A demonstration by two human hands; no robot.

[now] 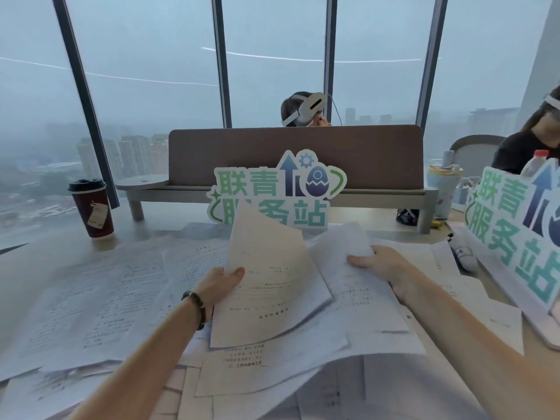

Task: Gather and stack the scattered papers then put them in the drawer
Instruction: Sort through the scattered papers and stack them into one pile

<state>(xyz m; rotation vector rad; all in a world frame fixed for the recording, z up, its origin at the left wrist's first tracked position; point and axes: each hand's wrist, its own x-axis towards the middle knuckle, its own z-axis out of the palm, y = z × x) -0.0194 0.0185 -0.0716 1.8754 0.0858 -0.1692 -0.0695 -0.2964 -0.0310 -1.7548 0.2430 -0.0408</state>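
Printed white papers [100, 301] lie scattered over the whole desk in front of me. My left hand [222, 283], a bead bracelet on its wrist, grips the left edge of one sheet [269, 286] that is lifted and tilted up off the pile. My right hand [381, 265] holds another sheet [351, 286] by its far right side, thumb on top. The two held sheets overlap in the middle above the desk. No drawer shows in the head view.
A dark red paper coffee cup [92, 209] stands at the back left. A green-and-white cut-out sign [272, 192] stands behind the papers, a second sign [515, 228] at the right. A brown desk divider [297, 159] crosses the back, with people behind it and at the right.
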